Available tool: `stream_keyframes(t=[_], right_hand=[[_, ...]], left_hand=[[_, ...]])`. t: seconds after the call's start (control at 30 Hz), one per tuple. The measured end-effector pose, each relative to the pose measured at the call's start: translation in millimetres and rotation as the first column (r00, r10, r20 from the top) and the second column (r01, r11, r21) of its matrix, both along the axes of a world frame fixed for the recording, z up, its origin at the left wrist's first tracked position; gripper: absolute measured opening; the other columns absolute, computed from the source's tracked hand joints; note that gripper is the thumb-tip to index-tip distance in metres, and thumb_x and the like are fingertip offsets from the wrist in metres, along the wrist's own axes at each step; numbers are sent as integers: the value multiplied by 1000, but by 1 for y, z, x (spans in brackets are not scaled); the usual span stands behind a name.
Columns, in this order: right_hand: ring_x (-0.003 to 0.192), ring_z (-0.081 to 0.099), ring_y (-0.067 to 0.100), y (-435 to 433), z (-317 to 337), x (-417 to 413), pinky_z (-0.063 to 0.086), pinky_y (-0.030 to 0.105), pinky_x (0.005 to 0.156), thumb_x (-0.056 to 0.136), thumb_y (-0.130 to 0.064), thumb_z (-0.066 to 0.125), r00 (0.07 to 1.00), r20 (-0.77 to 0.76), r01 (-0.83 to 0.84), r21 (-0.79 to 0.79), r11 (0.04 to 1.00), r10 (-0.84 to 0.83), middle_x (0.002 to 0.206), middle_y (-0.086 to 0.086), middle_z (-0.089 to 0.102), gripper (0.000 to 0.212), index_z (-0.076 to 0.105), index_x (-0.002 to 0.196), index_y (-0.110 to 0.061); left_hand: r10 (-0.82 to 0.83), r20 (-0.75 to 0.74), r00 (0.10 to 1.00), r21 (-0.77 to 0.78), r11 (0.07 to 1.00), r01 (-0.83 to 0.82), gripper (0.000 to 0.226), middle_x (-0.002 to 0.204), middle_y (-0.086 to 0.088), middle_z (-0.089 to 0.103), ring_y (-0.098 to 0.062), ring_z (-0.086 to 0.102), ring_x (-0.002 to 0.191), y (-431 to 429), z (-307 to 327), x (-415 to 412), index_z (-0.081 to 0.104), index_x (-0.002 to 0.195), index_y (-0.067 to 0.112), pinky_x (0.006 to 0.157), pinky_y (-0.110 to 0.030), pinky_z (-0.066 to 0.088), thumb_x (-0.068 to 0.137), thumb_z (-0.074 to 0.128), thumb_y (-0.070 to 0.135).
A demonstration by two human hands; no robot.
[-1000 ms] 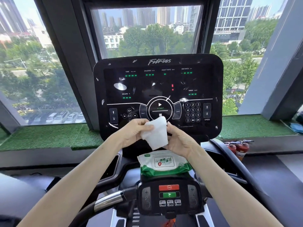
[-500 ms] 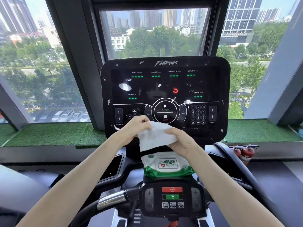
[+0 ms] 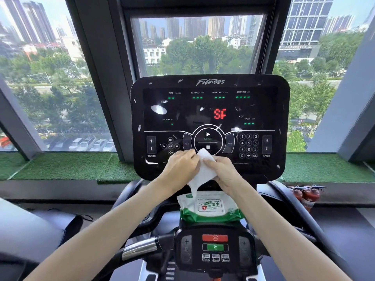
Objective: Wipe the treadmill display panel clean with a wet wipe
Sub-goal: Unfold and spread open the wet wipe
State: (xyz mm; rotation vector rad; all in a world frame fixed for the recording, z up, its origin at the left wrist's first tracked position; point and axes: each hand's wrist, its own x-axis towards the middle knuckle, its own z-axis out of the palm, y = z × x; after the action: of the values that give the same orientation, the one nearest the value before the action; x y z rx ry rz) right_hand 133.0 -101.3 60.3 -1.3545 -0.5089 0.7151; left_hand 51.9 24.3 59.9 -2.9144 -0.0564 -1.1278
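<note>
Head view: both hands — left hand, right hand — pinch the white wet wipe with closed fingers before the glossy black treadmill display panel; smudges remain — wiping not yet begun.

White wipe, blk panel

The display panel stands upright behind the wipe pack, which lies on the console ledge above the lower control pad, while both hands hold the wet wipe before the panel's lower middle.
</note>
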Motion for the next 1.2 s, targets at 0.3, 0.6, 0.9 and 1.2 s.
stream_keyframes(t=[0.3, 0.6, 0.9, 1.2], right_hand=[[73, 66, 15, -12, 4, 16, 51, 25, 60, 91, -6, 49, 980, -193, 62, 56, 997, -50, 82, 5, 72, 20, 66, 102, -2], [64, 65, 14, -20, 8, 24, 54, 28, 55, 88, -19, 62, 967, -245, 97, 111, 989, -67, 73, 6, 67, 18, 64, 93, -2], [62, 40, 9, -3, 28, 18, 35, 24, 57, 96, -19, 46, 871, 389, 309, 41, 950, -301, 63, -4, 45, 30, 50, 66, -18], [59, 47, 10, -1, 35, 30, 39, 25, 55, 97, -18, 44, 960, 189, 196, 67, 978, -205, 65, 0, 48, 26, 53, 73, -13]], left_hand=[[-85, 31, 996, -909, -417, -8, 19, 77, -10, 66, -21, 66, 71, 15, 34, 3, 60, 82, 3, 63, -32, 55, 92, 44, 0], [-87, -79, 993, -981, -168, -93, 33, 73, -7, 66, -21, 62, 66, 24, 39, -3, 62, 82, 7, 62, -36, 54, 96, 32, 4], [-254, 17, 967, -959, -278, -56, 18, 90, -7, 67, -20, 63, 81, 12, 28, -3, 61, 108, 7, 70, -31, 53, 91, 56, 8], [-177, -323, 930, -869, 445, -217, 71, 88, -5, 57, -16, 55, 74, 31, 9, -8, 45, 125, 24, 59, -26, 47, 69, 49, -20]])
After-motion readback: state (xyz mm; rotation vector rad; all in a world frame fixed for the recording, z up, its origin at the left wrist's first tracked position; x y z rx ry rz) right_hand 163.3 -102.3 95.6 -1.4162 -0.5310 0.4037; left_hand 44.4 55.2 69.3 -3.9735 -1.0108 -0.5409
